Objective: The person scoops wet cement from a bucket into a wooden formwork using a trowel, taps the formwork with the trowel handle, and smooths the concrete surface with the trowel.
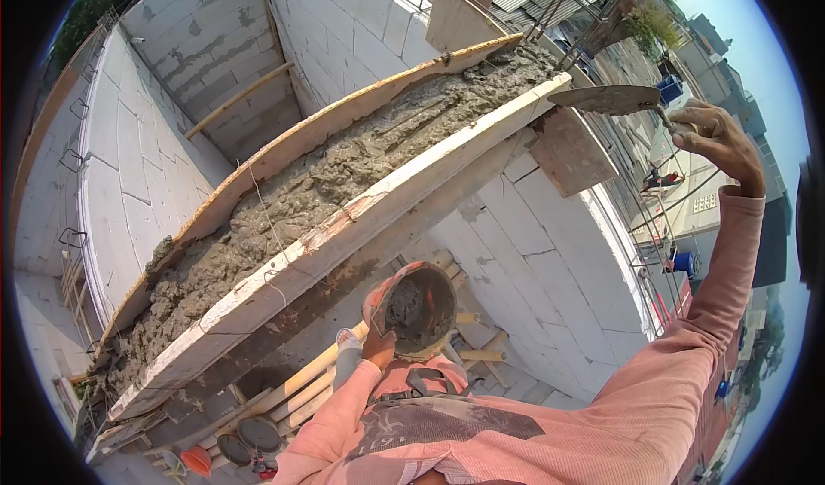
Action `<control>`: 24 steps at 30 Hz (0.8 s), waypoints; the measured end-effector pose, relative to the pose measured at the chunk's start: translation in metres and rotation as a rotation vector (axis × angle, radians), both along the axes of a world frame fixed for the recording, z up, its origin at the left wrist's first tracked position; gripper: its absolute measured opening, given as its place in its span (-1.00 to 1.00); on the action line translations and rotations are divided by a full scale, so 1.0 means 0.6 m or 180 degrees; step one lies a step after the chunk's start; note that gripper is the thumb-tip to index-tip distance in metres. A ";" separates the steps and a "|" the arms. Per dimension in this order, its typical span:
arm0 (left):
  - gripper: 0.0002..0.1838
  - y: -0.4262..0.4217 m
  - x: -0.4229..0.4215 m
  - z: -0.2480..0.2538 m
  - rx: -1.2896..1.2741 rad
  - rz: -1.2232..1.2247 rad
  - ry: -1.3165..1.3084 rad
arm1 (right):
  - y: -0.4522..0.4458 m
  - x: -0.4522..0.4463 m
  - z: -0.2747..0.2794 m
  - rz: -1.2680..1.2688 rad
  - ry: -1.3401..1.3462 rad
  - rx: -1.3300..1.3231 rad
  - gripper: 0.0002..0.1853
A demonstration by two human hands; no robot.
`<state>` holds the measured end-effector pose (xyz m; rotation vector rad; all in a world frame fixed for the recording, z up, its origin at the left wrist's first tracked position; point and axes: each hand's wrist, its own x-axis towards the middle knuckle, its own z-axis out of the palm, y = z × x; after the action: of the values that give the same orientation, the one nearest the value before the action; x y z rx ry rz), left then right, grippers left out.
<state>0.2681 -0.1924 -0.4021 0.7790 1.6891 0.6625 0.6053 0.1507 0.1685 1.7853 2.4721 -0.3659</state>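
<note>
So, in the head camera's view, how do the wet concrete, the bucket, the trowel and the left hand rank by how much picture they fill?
Largest to smallest:
wet concrete
bucket
trowel
left hand

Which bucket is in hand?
The mortar-smeared bucket, gripped at its rim by the left hand; the orange container and dark ones sit below, untouched.

Two hands [715, 134] are showing, with one trowel [606, 100] and one bucket [442, 317] being held. Two long boards [369, 212] are flanking one strip of wet mortar [344, 164]. Below, two dark tubs [259, 433] and one orange tub [197, 461] are standing in one cluster.
</note>
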 end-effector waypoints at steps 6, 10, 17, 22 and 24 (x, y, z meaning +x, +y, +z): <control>-0.09 0.050 -0.016 0.077 -0.0272 -0.0567 -0.0070 | -0.250 -0.003 -0.227 0.0450 -0.0159 -0.1390 -0.47; -0.32 0.069 -0.018 0.126 0.0032 -0.0905 -0.0255 | -0.396 -0.078 -0.468 -0.0137 -0.0697 -0.0995 -0.64; -0.45 0.076 -0.009 0.177 0.0692 -0.0797 -0.0854 | -0.531 -0.168 -0.657 -0.0561 -0.0485 0.0268 -0.70; -0.44 0.092 -0.009 0.180 0.1136 -0.0979 -0.0841 | -0.565 -0.169 -0.572 -0.0442 -0.0569 0.0052 -0.76; -0.41 0.090 -0.010 0.190 0.1364 -0.1049 -0.0728 | -0.553 -0.160 -0.546 -0.0738 -0.0768 0.0226 -0.78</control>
<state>0.2622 -0.1382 -0.2880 1.2042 1.1870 0.8552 0.5095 -0.1811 -0.1589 2.0159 2.1490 -0.0686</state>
